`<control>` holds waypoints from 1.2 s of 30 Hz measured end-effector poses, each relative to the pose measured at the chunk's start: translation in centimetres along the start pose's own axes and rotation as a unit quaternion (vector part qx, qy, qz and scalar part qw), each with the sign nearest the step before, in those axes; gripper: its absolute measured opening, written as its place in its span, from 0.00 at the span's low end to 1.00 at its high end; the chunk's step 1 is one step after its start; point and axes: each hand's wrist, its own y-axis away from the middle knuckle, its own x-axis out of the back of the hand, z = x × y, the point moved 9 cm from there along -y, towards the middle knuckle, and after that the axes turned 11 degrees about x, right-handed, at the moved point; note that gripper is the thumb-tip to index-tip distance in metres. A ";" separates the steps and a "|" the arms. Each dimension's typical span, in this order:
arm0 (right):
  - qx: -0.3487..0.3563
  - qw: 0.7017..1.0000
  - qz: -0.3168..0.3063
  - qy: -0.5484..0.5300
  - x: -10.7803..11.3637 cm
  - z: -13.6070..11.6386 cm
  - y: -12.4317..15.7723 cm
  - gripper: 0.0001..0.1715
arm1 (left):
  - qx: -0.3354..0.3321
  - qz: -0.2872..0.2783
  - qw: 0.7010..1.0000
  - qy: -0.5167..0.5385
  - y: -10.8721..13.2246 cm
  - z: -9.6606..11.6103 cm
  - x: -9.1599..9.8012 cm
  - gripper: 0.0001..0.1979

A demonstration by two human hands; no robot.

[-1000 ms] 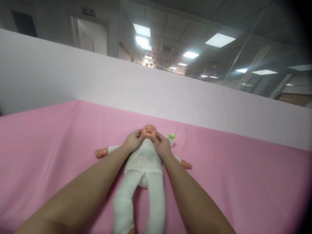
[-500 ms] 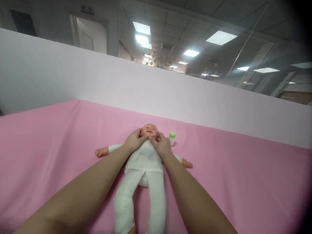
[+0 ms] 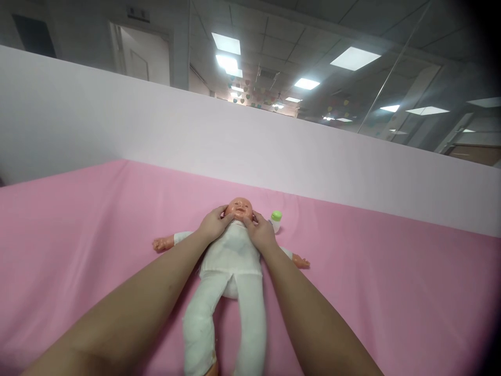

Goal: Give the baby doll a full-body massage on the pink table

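Both arms out; L hand (image 3: 213,225), R hand (image 3: 261,233) cup doll (image 3: 234,251) face.

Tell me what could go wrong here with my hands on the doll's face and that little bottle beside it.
First, the green-capped bottle stands upright close beside your right hand; a sideways move of that wrist could knock it over. Second, your left hand and right hand press at the cheeks of the doll, which lies loose on the pink cloth; a firm push might slide it or bunch the cloth.
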 end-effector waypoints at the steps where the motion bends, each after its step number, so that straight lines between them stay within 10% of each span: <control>1: 0.001 1.000 0.002 -0.003 0.0 0.0 0.0 0.31 | 0.000 0.002 1.000 0.002 -0.1 -0.2 0.0 0.34; 21: -0.011 0.999 -0.005 0.037 0.0 -0.5 0.2 0.42 | 0.005 -0.009 1.000 0.026 0.8 1.0 0.1 0.34; 36: 0.010 0.999 -0.005 0.030 0.3 -0.2 -0.2 0.27 | 0.001 0.013 1.000 0.014 -0.2 -0.1 0.2 0.30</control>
